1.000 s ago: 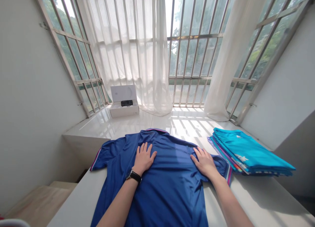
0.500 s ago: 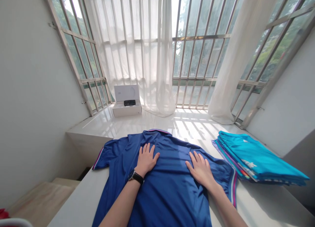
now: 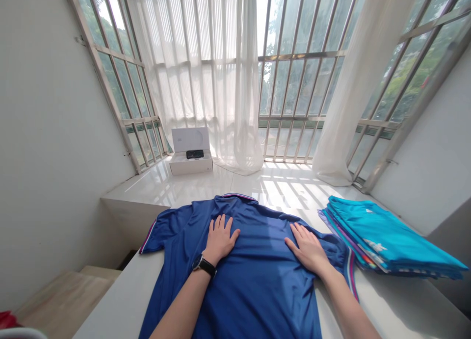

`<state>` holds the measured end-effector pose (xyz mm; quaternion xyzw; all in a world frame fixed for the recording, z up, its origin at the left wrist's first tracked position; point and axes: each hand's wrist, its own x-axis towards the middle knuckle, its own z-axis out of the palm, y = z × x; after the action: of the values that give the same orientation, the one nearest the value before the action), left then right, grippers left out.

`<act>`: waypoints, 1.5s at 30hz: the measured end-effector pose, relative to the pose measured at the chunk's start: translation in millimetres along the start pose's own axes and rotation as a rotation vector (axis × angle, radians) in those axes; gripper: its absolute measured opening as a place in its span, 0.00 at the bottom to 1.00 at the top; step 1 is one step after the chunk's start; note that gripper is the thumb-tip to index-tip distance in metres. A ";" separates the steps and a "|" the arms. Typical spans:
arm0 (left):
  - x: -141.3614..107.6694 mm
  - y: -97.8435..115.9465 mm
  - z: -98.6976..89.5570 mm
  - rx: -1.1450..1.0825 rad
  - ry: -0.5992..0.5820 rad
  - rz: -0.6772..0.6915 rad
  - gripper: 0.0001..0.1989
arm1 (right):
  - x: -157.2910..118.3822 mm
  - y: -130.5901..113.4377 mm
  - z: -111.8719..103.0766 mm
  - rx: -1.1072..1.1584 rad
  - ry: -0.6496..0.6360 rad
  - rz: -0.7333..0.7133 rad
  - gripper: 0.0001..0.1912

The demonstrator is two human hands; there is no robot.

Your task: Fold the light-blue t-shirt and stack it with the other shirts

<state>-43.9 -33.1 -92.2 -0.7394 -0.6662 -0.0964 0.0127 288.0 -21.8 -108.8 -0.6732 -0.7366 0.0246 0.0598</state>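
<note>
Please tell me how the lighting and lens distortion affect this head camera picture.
In the head view, backlight from the barred windows washes out the sheer curtain, and sun glare streaks the glossy white ledge. In the head view, wide-angle distortion leans the window frames inward, while the blue polo shirt stays sharp.

No readable text, white logo (image 3: 375,246) on stacked teal shirts (image 3: 390,231), illegible

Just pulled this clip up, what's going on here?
A person's left hand and right hand lie spread flat on a blue short-sleeved polo shirt, which is laid out on a white counter. A black-strapped watch sits on the left wrist. A stack of folded teal garments lies to the right, and an open white box stands on the ledge beyond.
</note>
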 end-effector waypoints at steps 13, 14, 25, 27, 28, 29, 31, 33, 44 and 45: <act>0.2 -0.1 1.9 -0.009 0.013 0.005 0.34 | 0.0 -1.5 -2.5 0.003 -0.016 0.002 0.36; 0.1 0.0 1.6 -0.010 0.012 0.005 0.34 | 0.0 -1.6 -2.6 0.000 -0.017 0.004 0.37; 0.0 0.9 -0.4 -0.008 -0.004 -0.002 0.34 | -0.4 -2.4 -3.8 0.012 -0.007 0.010 0.36; -0.1 1.1 -1.0 -0.008 -0.004 0.001 0.34 | -0.5 -2.5 -4.2 0.008 -0.013 0.010 0.36; -0.2 1.2 -1.2 -0.007 -0.004 0.001 0.34 | -0.4 -2.4 -4.2 0.006 -0.014 0.009 0.37; -0.3 1.2 -1.3 -0.006 -0.003 0.001 0.34 | -0.4 -2.3 -4.0 0.003 -0.013 0.007 0.37; -0.3 1.3 -1.5 -0.002 -0.003 -0.001 0.34 | 0.0 -1.8 -3.3 0.002 -0.004 0.003 0.37; -0.2 1.5 -1.6 0.001 -0.006 -0.003 0.33 | 0.3 -1.2 -2.5 0.004 0.004 0.000 0.36; 0.0 1.0 -0.1 -0.006 0.007 0.003 0.34 | -0.4 -2.5 -5.1 -0.005 -0.018 0.010 0.37; 0.0 1.0 -0.2 -0.006 0.006 0.003 0.34 | -0.4 -2.6 -5.4 -0.007 -0.020 0.011 0.37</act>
<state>-42.9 -33.3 -91.9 -0.7403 -0.6646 -0.1006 0.0128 286.1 -22.7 -103.1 -0.6771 -0.7337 0.0293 0.0498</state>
